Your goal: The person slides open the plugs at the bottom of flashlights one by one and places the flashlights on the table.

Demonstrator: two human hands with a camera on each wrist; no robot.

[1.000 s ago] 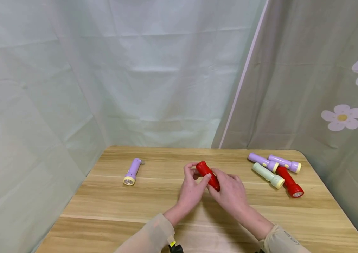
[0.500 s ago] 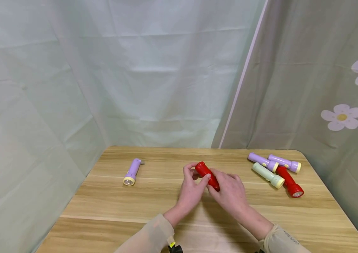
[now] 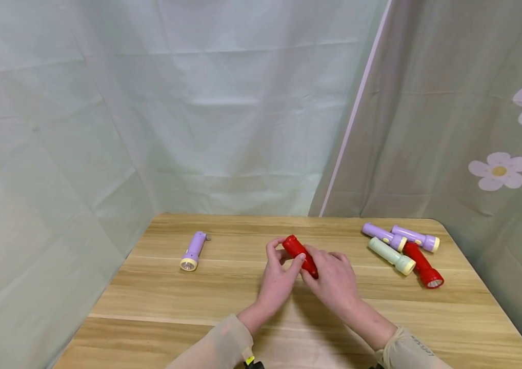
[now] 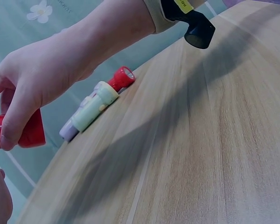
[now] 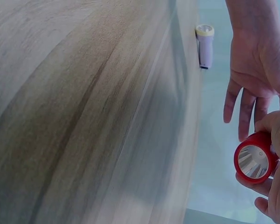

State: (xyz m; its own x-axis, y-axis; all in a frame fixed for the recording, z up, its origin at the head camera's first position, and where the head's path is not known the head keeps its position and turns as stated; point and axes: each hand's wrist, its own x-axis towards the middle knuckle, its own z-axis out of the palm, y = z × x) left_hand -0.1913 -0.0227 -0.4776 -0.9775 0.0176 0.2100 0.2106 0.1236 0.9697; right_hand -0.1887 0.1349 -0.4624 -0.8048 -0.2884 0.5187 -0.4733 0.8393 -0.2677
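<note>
- Now, from the head view, your left hand [image 3: 276, 282] pinches the tail of a red flashlight [image 3: 293, 246] and your right hand [image 3: 335, 279] curls around its other end, over the middle of the table [image 3: 150, 302].
- You have six flashlights there: the held one; one purple flashlight [image 3: 194, 249] near the far-left corner; toward the far-right corner, two purple flashlights [image 3: 378, 233], one green flashlight [image 3: 386, 252] and a second red flashlight [image 3: 421, 266].
- In your left wrist view, your right thumb [image 4: 16, 121] crosses the casing; it's probably light, stiff, slippery plastic, best held by the barrel.
- In your right wrist view, its lens [image 5: 253, 162] could scratch; keep fingertips off.
</note>
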